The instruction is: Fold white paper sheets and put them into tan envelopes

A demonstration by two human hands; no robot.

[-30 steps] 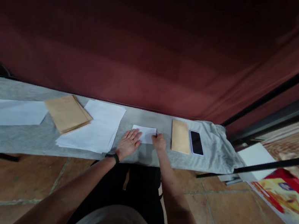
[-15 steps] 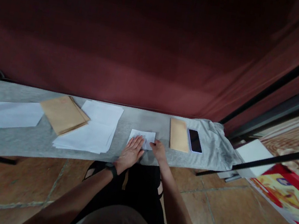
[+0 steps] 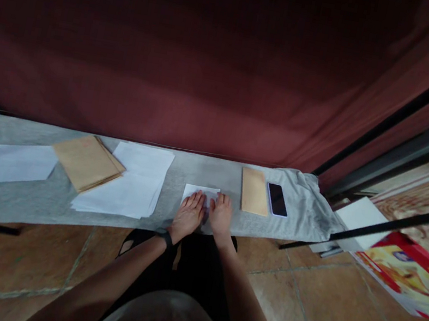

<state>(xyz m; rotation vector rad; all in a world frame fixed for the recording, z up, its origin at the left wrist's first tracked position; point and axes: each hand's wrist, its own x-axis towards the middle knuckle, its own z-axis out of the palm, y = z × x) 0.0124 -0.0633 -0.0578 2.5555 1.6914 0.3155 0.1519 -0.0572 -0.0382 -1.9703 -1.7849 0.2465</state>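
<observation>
A small folded white sheet of paper [image 3: 192, 188] lies on the grey cloth near the table's front edge, mostly covered by both hands. My left hand [image 3: 189, 214] rests flat on its left part, fingers extended, with a dark band at the wrist. Over the paper's right part lies my right hand [image 3: 220, 216], fingers stretched forward and thumb out toward the left hand. Both palms face down, and neither hand grips anything.
To the left are a stack of white sheets [image 3: 139, 186], brown envelopes [image 3: 87, 163] overlapping it, and another white sheet [image 3: 10, 163]. On the right lie a brown envelope [image 3: 254, 192] and a phone [image 3: 277, 200]. A red wall hanging [image 3: 191, 101] stands behind the table.
My right hand has let go of the paper's right edge and moved left, now flat on the paper. The left hand stays pressed on it. The view has shifted slightly.
</observation>
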